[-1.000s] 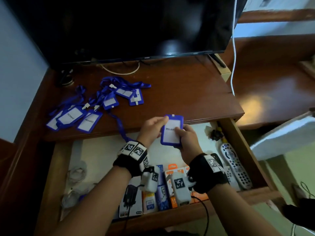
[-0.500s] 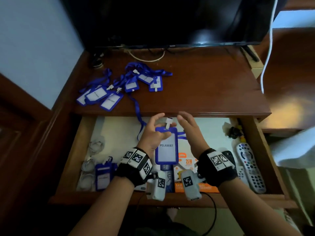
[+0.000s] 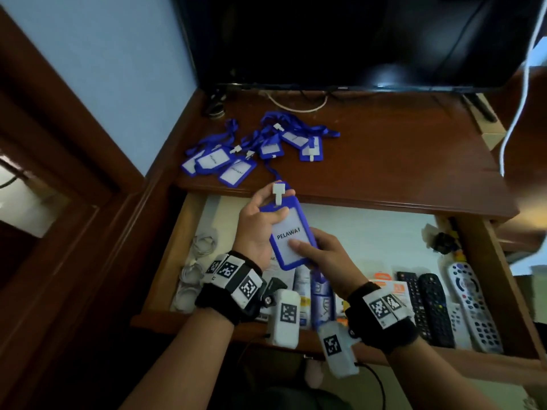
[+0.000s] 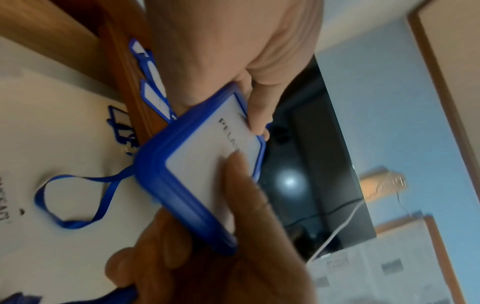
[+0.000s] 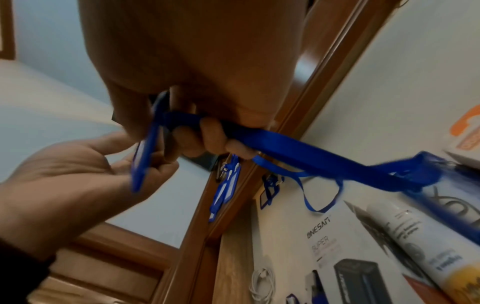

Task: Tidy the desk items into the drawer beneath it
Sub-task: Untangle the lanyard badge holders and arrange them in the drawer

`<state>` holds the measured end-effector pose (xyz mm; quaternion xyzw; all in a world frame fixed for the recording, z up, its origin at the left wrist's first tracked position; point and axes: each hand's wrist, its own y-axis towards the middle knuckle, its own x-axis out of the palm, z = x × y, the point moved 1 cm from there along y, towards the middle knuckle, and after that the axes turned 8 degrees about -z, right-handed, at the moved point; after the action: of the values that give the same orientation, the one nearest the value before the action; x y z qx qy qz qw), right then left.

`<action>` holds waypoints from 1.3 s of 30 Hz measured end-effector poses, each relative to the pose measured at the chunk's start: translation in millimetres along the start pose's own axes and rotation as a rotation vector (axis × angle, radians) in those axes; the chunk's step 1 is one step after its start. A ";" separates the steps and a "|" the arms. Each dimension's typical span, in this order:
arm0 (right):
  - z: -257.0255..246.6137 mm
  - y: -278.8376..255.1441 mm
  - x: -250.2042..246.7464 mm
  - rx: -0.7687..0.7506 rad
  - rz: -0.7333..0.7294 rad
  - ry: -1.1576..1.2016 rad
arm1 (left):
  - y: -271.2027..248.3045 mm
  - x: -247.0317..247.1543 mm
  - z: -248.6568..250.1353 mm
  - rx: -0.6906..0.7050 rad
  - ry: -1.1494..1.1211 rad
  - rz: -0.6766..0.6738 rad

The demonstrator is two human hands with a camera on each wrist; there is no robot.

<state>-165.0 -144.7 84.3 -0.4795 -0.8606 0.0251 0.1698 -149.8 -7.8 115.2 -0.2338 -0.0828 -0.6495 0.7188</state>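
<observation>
A blue badge holder (image 3: 288,236) with a white card reading PELAWAT hangs tilted over the open drawer (image 3: 183,232). My left hand (image 3: 278,204) pinches its top end just under the white clip (image 3: 278,192). My right hand (image 3: 307,247) holds the lower end with the thumb on the card face. In the right wrist view its fingers (image 5: 207,139) curl round the blue lanyard (image 5: 298,156), which trails down into the drawer. Several more blue badges (image 3: 251,152) with tangled lanyards lie on the desk top (image 3: 384,158) at the left.
The drawer holds remote controls (image 3: 470,306) on the right, boxes and a spray can (image 5: 415,232) at the front, coiled white cables (image 3: 198,261) on the left and another badge (image 4: 119,123). A dark television (image 3: 355,39) stands at the back of the desk.
The badge has risen and tilted. My right hand, open beside the clip half a second ago, now grips the badge's lower end and the lanyard. My left hand has slid up to the top.
</observation>
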 end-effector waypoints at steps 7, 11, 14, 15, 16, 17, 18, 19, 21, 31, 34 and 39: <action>-9.9 15.7 10.9 -0.029 0.055 -0.139 | -9.1 -44.5 3.1 0.029 -0.084 0.123; -28.0 22.1 10.1 0.007 0.036 -0.149 | -2.0 -71.2 21.5 -0.002 0.398 -0.038; -36.1 24.8 10.1 0.028 -0.021 -0.220 | 0.8 -84.0 43.9 -0.109 0.763 -0.330; -37.9 25.5 11.0 0.022 -0.030 -0.237 | 0.0 -85.3 49.5 -0.166 0.839 -0.410; -39.8 25.6 13.2 0.018 -0.032 -0.249 | -1.4 -85.9 53.1 -0.223 0.898 -0.472; -39.2 27.1 14.4 0.008 -0.020 -0.256 | -2.3 -86.3 55.3 -0.265 0.939 -0.521; -38.6 28.4 16.0 -0.003 -0.004 -0.253 | -3.3 -86.9 55.9 -0.291 0.976 -0.551; -37.4 29.8 17.6 -0.017 0.016 -0.253 | -4.0 -87.7 55.4 -0.305 1.001 -0.563; -33.6 31.0 20.7 -0.043 0.049 -0.241 | -3.0 -91.0 52.2 -0.283 1.030 -0.509; -17.3 20.0 15.4 -0.047 0.076 -0.177 | 17.6 -113.3 67.5 0.064 0.591 0.149; -14.7 18.8 19.2 -0.023 0.057 -0.204 | 21.9 -111.7 68.0 0.149 0.479 0.282; -24.1 21.6 26.2 -0.045 0.029 -0.228 | 34.5 -116.0 51.0 0.187 0.567 0.434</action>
<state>-152.4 -114.1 109.5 -0.4898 -0.8675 0.0625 0.0597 -123.3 120.2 103.0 0.0100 0.1119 -0.5105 0.8525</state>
